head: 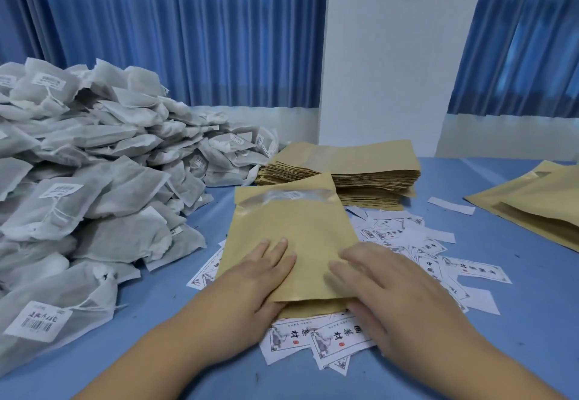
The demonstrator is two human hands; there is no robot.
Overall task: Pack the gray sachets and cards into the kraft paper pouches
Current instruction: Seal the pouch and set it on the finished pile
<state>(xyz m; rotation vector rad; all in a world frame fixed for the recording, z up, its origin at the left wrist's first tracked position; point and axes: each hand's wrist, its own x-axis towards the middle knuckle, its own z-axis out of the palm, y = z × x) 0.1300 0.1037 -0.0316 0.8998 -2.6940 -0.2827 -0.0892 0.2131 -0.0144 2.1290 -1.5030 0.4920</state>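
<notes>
Loads of gray sachets (78,180) are heaped on the left side of the blue table (150,305), most with a white label and a bit of string. Next over, the left hand (250,280) lies flat on the near left corner of one kraft pouch (291,230), fingers straight and close together on top of it. That pouch sits in the middle, clear window strip at its far end and open mouth toward the person, resting on a scatter of printed cards (332,340) that spreads out to the right. The right hand (391,287) presses on the pouch's near right corner, fingers nearly flat, thumb down by the mouth edge (can't tell if either thumb is tucked inside). Behind the pouch, just right of center, there's a neat stack of flat pouches (360,174) touching the edge of the sachet heap. Far right, a few more pouches (539,208) lie overlapping, well apart from the hands.
</notes>
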